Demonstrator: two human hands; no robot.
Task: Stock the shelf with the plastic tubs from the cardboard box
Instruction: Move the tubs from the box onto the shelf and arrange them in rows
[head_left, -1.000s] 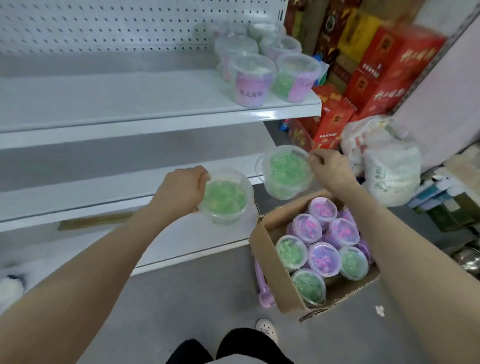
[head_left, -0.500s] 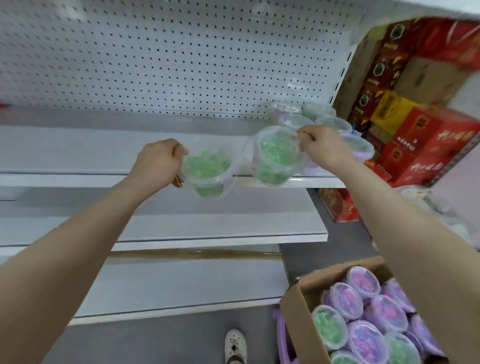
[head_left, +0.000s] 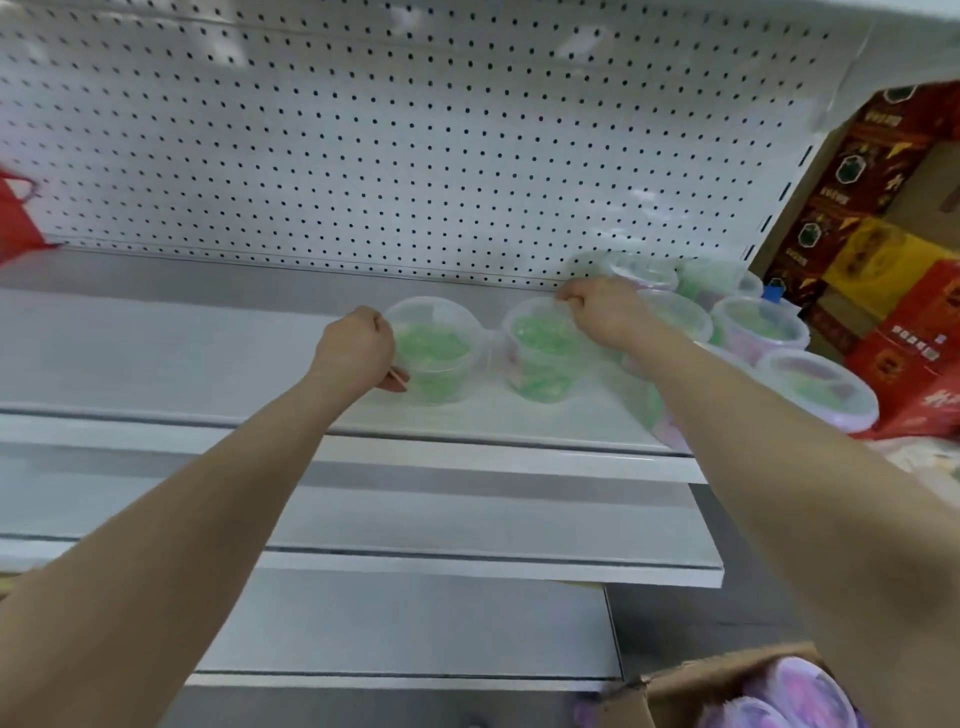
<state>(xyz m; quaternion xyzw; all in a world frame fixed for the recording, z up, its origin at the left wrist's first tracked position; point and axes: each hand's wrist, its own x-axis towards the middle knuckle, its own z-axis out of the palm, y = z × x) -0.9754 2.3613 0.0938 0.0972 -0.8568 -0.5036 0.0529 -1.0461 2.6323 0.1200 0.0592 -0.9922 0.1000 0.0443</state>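
The white perforated back panel spans the far side of the scene. Below it, the white metal top shelf runs left to right, with two lower white shelves nearer. Stacked red, brown and yellow cartons stand at the far right; their printing is blurred and cannot be read. The brown cardboard box is cut off at the near right corner and shows purple-lidded tubs inside. A group of stocked clear tubs with green and purple contents occupies the right end of the top shelf, partly hidden by the right forearm; any label text is too blurred to read. The left clear plastic tub, round, lidded and filled with green pieces, is at the shelf centre, just beside the right clear plastic tub of the same kind. Whether either base touches the shelf cannot be determined. The left hand grips the left tub, fingers curled round its left side. The right hand pinches the right tub at its far rim, fingers closed together. A red object is cut off at the far left edge.
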